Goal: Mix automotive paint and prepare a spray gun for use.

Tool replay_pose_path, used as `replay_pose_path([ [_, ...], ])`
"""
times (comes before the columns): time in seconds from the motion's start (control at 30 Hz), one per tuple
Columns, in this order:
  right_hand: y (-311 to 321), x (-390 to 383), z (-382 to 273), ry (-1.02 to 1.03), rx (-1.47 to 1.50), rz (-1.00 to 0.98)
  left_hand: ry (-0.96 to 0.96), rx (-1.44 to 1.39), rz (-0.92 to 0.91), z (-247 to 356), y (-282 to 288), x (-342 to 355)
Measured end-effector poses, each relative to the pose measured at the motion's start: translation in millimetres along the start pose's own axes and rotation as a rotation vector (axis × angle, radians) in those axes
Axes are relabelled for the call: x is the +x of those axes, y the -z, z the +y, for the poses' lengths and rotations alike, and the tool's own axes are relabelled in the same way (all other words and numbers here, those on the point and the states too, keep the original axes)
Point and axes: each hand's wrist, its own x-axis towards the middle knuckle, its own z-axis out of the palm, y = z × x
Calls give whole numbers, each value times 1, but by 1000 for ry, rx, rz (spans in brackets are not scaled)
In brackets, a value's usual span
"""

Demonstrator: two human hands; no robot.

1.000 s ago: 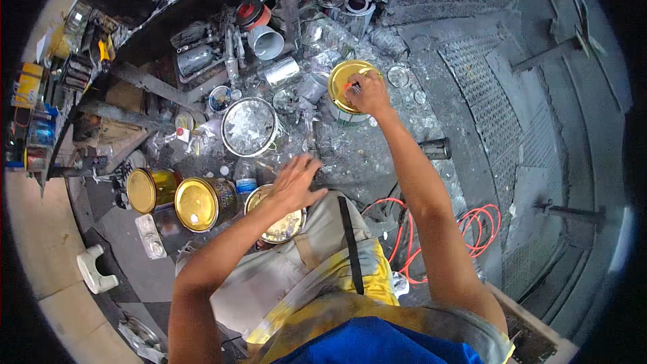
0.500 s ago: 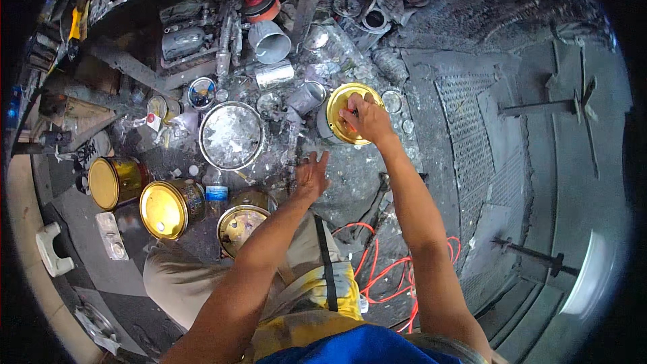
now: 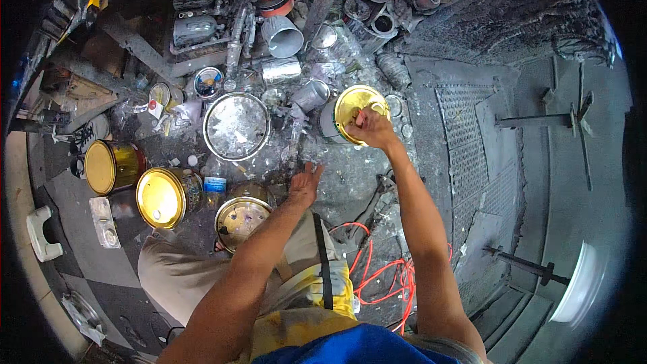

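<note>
My right hand (image 3: 372, 128) is closed on a small red item (image 3: 360, 118) at the gold lid of a paint can (image 3: 350, 100), right of centre; my fingers hide most of the item. My left hand (image 3: 304, 182) reaches low over the grimy floor (image 3: 347, 175), fingers apart, holding nothing I can see. Below it and to its left stands a stained gold-lidded can (image 3: 239, 224). A bucket with a whitish, paint-smeared round top (image 3: 236, 125) sits beyond it, to the left.
Two gold paint cans (image 3: 101, 165) (image 3: 158, 195) and a blue-labelled bottle (image 3: 215, 190) stand at left. Grimy tins and tubes (image 3: 283, 37) crowd the back. A red hose (image 3: 394, 276) lies coiled beside my right forearm. Metal stands (image 3: 532, 121) and perforated mats (image 3: 461, 138) line the right.
The view has tilted and shifted. My left hand has moved rightward from over the stained can to the floor beside it. My right hand stays at the gold lid, turning slightly.
</note>
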Motion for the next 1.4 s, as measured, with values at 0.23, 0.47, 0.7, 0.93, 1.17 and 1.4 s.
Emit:
replay_pose_path([
  [0.23, 14, -17, 31, -54, -125, -114, 56, -226, -117, 49, 83, -19],
  [0.47, 4, -74, -6, 72, -194, 32, 124, -524, 56, 42, 108, -47],
  [0.7, 27, -146, -52, 192, -317, 218, 91, -584, 165, 65, 103, -60],
  [0.93, 51, -183, -73, 299, -473, 428, 43, -524, 244, 111, 124, -54],
  [1.17, 70, -190, -86, 460, -645, 577, 36, -658, 323, 141, 160, -51],
  [1.4, 74, -188, -91, 496, -675, 652, 34, -676, 333, 147, 179, -55],
])
